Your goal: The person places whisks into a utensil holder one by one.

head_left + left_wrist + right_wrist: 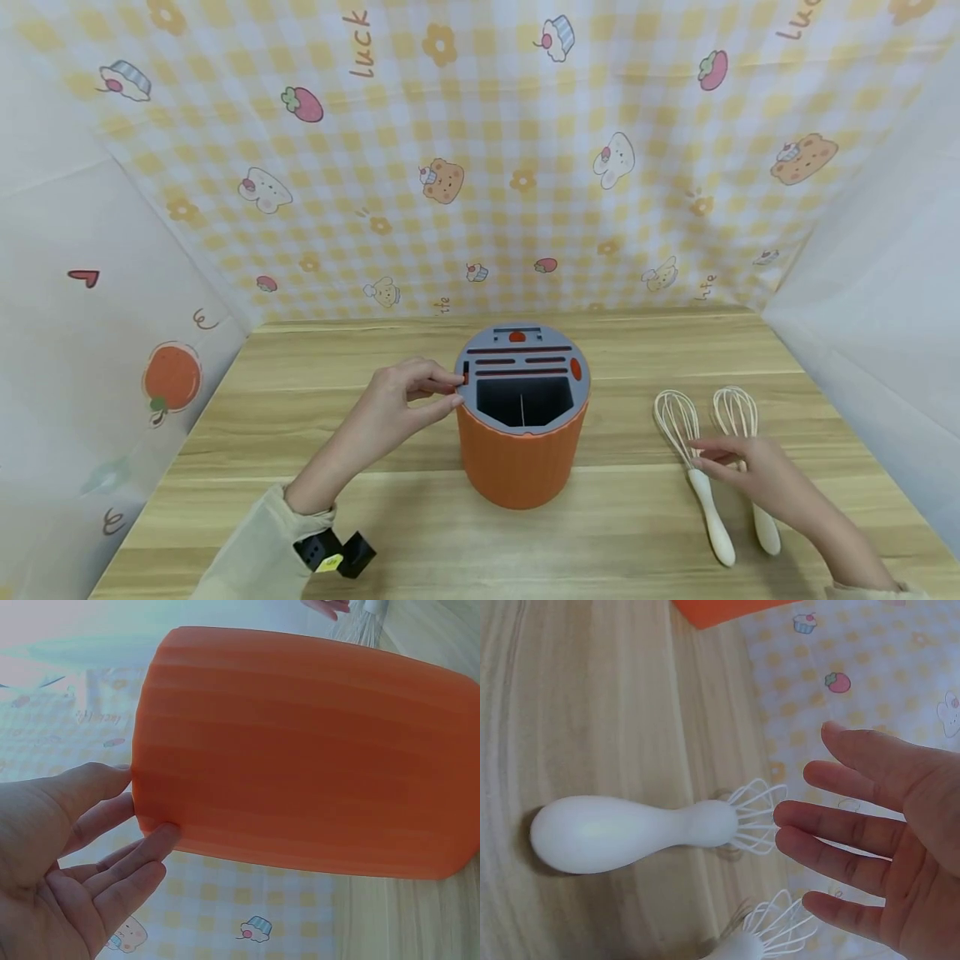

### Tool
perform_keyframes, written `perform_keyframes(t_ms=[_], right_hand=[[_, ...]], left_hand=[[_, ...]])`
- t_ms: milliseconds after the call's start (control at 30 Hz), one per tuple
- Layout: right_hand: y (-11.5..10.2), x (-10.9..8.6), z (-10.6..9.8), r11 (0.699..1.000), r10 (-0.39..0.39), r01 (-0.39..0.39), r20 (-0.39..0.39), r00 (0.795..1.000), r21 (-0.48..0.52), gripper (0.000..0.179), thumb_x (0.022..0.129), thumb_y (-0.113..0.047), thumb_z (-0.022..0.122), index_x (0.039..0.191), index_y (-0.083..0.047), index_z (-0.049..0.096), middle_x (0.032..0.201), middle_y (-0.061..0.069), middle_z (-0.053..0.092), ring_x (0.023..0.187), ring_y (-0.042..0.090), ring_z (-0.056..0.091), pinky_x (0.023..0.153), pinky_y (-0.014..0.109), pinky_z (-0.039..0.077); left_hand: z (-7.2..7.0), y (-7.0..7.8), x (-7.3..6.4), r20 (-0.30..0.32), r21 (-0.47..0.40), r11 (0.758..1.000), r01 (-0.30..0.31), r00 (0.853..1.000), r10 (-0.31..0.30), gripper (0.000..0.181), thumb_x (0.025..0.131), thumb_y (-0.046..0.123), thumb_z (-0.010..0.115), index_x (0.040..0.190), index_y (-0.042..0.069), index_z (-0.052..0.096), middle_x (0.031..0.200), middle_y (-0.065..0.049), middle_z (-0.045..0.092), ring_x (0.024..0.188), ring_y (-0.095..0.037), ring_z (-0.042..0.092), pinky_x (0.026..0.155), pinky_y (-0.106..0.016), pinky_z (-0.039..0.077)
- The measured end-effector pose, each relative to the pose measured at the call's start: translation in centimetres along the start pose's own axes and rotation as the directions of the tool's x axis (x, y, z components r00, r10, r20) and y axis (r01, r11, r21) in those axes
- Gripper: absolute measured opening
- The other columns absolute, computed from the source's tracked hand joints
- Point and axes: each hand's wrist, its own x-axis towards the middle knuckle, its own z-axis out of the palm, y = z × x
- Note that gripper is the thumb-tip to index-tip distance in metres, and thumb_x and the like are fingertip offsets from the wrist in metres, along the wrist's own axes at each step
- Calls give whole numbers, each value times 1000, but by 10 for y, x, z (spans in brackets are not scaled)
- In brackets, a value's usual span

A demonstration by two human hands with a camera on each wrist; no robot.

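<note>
An orange utensil holder [521, 462] with a grey slotted lid [487, 404] stands upright at the middle of the table. My left hand [408, 396] is at its left upper rim, fingertips and thumb touching the edge with fairly straight fingers. From the left wrist view, the holder's ribbed orange wall [300, 750] fills most of the picture, and the left hand [82, 847] meets its rim end. On the right lie two white whisks, the left one [710, 517] and the right one [765, 531]. Above them hovers my right hand [757, 471], fingers extended and holding nothing [900, 847].
The wooden table [337, 342] runs back to a yellow checked cloth [495, 225] with cartoon prints. White sheets hang at the left [90, 208] and right [892, 275]. A black device [322, 550] sits on my left wrist.
</note>
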Motion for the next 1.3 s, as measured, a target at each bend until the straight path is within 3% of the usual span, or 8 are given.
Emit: perform_keyframes(t_ms=[400,600,700,900,1300], right_hand=[[6,-15,8,989,145,-145,19,989,-10,34,86,-26,65,109,-1,65,86,-6,67,74,1,57,67,27,49],[10,-20,13,973,227,-229,67,972,24,37,88,-26,63,109,4,63,88,3,66,78,15,61,67,33,52],[11,-23,14,970,240,-243,74,968,28,37,87,-24,63,108,6,62,87,5,67,78,20,62,67,34,53],[12,-25,18,973,226,-229,67,972,33,35,86,-22,65,106,7,62,83,3,67,72,12,62,63,23,51],[14,-25,24,969,245,-245,52,968,4,32,81,-17,70,99,9,65,79,7,68,69,16,63,62,25,51]], left_hand=[[0,-2,-1,-7,-11,1000,-2,1000,2,15,82,13,70,97,12,68,96,2,62,90,-9,62,83,-25,50],[0,-3,-1,-12,-15,1000,11,1000,-11,16,82,13,70,98,12,69,96,3,62,90,-9,62,83,-25,50],[0,-3,0,-14,-19,1000,14,1000,-14,16,82,14,70,97,12,69,96,3,62,90,-9,62,83,-25,50],[1,-3,0,-17,-23,1000,7,1000,-7,16,82,13,70,97,11,69,95,2,62,89,-9,62,83,-25,50],[1,-3,0,-21,-4,1000,-2,1000,2,16,82,13,70,97,11,69,96,2,63,89,-9,62,82,-27,51]])
